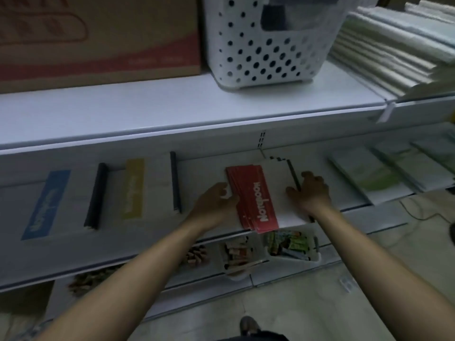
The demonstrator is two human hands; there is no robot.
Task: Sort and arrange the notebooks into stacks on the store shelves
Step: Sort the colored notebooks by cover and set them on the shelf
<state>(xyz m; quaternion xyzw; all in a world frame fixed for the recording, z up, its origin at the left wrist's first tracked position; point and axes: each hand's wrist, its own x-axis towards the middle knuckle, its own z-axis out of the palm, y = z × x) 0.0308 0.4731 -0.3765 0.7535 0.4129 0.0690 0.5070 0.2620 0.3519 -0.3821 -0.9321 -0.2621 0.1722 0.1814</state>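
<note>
Squaring up looks like the step in hand: both hands bracket the stack of white notebooks with red title bands (258, 200) on the middle white metal shelf (202, 173). Left hand (216, 200) is on the stack's left long edge, thumb on the red band, fingers curled against the side. Right hand (311, 193) is on the right long edge, fingers hooked over the dark spines, thumb on the white cover. Both are clamped on the same stack, one per side, neither nearer. Key geometry: the stack's long axis runs front-to-back, roughly in line with the forearms, and the stack lies between the hands, not ahead of them. Its near end overhangs the shelf lip, and the red covers are fanned along the left edge, so the pile is not flush. Next move probably needs an inward squeeze plus a push toward the back panel. Risk: loose lower copies sliding off the front. On the same shelf, a blue-banded notebook stack (46, 205) and a yellow-banded notebook stack (133, 188) sit well apart to the left, and pale green-covered notebooks (369, 178) lie to the right. Above, a perforated white plastic basket (258, 50) stands beside a brown cardboard box (98, 33).
</note>
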